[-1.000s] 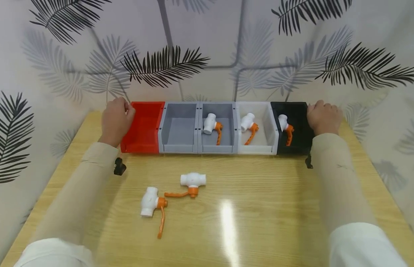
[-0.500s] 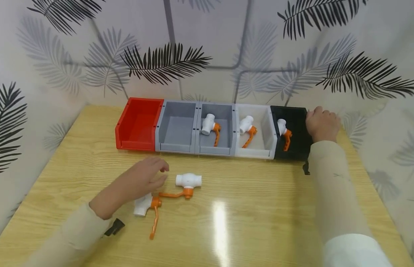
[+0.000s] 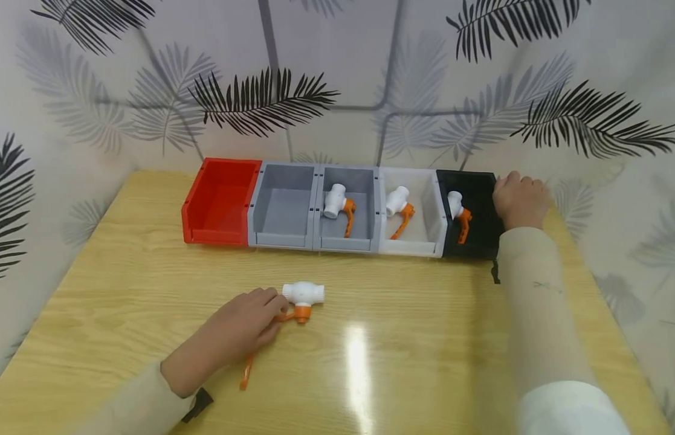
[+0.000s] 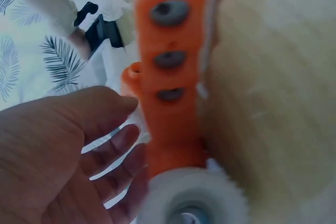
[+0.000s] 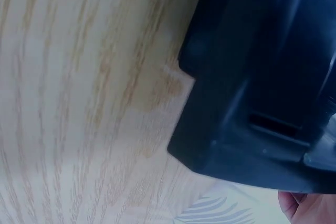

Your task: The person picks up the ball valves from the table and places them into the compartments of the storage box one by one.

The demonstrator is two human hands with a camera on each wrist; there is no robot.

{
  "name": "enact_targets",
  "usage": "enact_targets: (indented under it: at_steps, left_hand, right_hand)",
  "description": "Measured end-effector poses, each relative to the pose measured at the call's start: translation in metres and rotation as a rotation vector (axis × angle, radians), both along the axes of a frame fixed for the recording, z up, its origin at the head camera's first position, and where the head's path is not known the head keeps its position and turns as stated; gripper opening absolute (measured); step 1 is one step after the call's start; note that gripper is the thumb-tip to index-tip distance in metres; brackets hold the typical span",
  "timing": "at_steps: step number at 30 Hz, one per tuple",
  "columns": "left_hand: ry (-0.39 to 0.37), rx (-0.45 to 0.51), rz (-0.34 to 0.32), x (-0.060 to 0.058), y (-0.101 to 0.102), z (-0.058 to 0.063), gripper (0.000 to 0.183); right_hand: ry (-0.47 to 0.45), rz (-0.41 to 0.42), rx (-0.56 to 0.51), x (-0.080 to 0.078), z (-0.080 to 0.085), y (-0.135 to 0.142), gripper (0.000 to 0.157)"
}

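Note:
In the head view my left hand (image 3: 236,329) reaches low over the left ball valve. That valve's white body is hidden beneath the hand and its orange lever (image 3: 246,371) sticks out below. The fingertips overlap the lever of a second white ball valve (image 3: 303,294). In the left wrist view, thumb and fingers stand apart beside a large orange lever (image 4: 170,77), with a white valve end (image 4: 194,200) below it. My right hand (image 3: 522,200) grips the right wall of the black bin (image 3: 481,238); the right wrist view shows only part of this hand (image 5: 310,211) at the bin's edge.
Along the back of the wooden table (image 3: 413,362) runs a row of joined bins: red (image 3: 217,235), two grey (image 3: 280,240), white (image 3: 413,248) and black. The right grey, white and black bins each hold one ball valve (image 3: 335,201). A leaf-patterned cloth (image 3: 342,72) hangs behind.
My left hand has left the red bin's side and come down toward me and right, over the ball valves. My right hand stays at the black bin. The view has shifted slightly.

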State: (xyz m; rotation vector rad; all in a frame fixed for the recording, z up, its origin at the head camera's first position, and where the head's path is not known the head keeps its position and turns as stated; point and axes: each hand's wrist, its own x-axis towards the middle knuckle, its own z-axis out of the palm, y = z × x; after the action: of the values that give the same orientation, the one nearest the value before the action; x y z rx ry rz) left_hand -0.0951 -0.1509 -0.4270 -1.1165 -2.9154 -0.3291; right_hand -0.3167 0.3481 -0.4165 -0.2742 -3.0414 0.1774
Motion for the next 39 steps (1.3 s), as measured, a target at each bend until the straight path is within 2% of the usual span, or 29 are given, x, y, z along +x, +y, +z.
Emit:
enact_targets:
  at_steps: [6, 13, 24, 31, 39]
  left_hand:
    - [0.016, -0.021, 0.023, 0.004, 0.001, -0.010, 0.014]
    - [-0.023, 0.024, 0.012, 0.004, 0.004, -0.015, 0.013]
    - [-0.075, 0.061, 0.005, 0.004, 0.009, -0.013, 0.015]
    - [-0.046, 0.076, -0.036, 0.001, 0.010, -0.010, 0.018]
    - [-0.123, 0.077, -0.029, -0.001, 0.009, -0.012, 0.018]
  right_hand:
    - [-0.034, -0.010, 0.005, -0.001, 0.001, 0.001, 0.055]
    - [-0.044, -0.007, -0.002, 0.001, -0.002, 0.002, 0.057]
    - [-0.064, -0.011, -0.004, -0.005, 0.004, 0.004, 0.058]
    - [-0.114, -0.022, -0.015, -0.004, 0.003, 0.007, 0.060]
    - [-0.106, -0.004, -0.010, -0.007, 0.004, 0.007, 0.060]
